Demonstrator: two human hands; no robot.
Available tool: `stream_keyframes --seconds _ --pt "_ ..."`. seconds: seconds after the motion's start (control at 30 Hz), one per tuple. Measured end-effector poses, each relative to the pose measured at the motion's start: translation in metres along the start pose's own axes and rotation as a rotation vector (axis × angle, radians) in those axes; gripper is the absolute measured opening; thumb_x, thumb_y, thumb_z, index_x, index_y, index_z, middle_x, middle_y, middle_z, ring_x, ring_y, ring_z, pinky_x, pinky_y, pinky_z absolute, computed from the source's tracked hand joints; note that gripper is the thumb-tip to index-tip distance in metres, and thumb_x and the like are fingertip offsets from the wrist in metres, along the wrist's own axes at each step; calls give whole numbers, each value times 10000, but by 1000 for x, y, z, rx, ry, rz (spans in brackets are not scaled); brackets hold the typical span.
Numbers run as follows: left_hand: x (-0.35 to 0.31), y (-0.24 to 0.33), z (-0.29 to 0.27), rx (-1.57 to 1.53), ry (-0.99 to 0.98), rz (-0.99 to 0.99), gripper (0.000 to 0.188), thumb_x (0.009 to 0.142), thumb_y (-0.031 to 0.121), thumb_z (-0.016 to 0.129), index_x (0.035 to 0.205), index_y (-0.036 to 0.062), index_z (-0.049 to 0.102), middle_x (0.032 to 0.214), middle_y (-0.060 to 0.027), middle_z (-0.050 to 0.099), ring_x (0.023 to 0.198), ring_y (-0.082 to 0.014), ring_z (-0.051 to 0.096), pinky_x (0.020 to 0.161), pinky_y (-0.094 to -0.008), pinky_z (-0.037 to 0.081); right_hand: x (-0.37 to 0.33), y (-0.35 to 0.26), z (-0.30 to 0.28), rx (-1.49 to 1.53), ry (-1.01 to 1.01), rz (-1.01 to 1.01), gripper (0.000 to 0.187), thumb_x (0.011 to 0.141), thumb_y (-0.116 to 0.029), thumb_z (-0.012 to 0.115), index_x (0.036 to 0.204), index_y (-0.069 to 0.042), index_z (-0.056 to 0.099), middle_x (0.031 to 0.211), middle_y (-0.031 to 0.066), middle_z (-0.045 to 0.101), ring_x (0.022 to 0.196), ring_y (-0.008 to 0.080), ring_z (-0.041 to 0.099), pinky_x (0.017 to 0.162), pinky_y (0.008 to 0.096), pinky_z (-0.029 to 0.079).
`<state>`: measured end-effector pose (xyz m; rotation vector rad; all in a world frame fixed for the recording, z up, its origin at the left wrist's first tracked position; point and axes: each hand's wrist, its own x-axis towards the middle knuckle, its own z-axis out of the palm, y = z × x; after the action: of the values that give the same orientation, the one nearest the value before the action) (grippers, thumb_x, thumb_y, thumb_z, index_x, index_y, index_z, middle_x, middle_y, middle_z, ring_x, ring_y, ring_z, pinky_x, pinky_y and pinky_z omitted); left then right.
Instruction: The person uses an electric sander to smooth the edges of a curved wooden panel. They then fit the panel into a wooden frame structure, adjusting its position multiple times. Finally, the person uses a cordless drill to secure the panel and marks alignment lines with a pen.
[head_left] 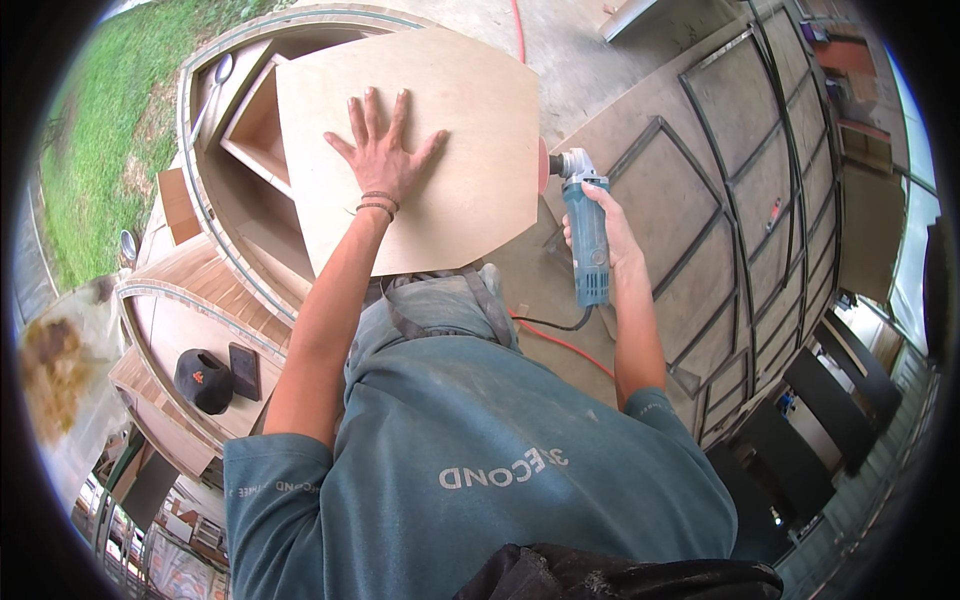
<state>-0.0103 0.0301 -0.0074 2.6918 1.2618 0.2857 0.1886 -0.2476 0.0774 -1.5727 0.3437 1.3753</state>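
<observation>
Head view: plywood panel (480,190) overlaps curved wooden frame (320,17), looks stiff, fairly light, best steadied flat under spread left grip (383,160); angle grinder (590,250) at its right edge, probably weighty, right grip (615,232) wrapped around body.

The board (475,170) is pale tan, the grinder (590,245) teal-blue, its disc (543,166) reddish, the grass (115,130) green.

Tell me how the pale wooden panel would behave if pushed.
The panel looks flat with no visible sag, so probably stiff. Its broad, cornered shape suggests sliding rather than rolling. The left hand, spread on top, would likely resist that.
</observation>
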Motion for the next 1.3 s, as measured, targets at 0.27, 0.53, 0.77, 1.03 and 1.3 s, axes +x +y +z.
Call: stream_keyframes --seconds 0.27,0.53,0.77,1.03,1.3 --pt "0 0 -1 -21 0 -2 825 822 778 532 1515 352 397 1649 -72 188 1540 -281 29 1088 -769 -38 14 -10 -1 24 -25 -11 527 866 -530 639 1009 -25 595 758 109 639 620 191 645 568 334 551" --pt "0 0 -2 2 -13 -5 837 819 802 510 1522 366 376 1656 -58 156 1541 -270 17 1094 -768 -36 23 -27 5 0 -46 -63 495 869 -526 634 1002 -50 611 750 109 646 619 187 650 565 329 557" --pt "-1 -2 1 -4 -5 -1 854 816 816 498 1530 371 356 1656 -51 152 1542 -265 -4 1100 -763 -39 31 -44 10 -31 -45 -92 480 876 -517 624 989 -50 615 731 109 648 585 183 646 548 319 553" --pt "-2 -1 -2 11 -29 -10 860 814 824 491 1530 367 358 1655 -55 151 1542 -261 -19 1102 -761 -43 34 -53 12 4 -77 -107 466 890 -498 616 1018 -50 605 734 111 650 597 192 657 548 327 560" --pt "-1 2 -6 0 -7 1 833 832 789 506 1524 345 379 1649 -75 175 1540 -282 20 1096 -764 -31 28 -30 2 22 -62 -50 473 887 -504 624 999 -44 609 741 110 651 596 193 650 550 328 558"
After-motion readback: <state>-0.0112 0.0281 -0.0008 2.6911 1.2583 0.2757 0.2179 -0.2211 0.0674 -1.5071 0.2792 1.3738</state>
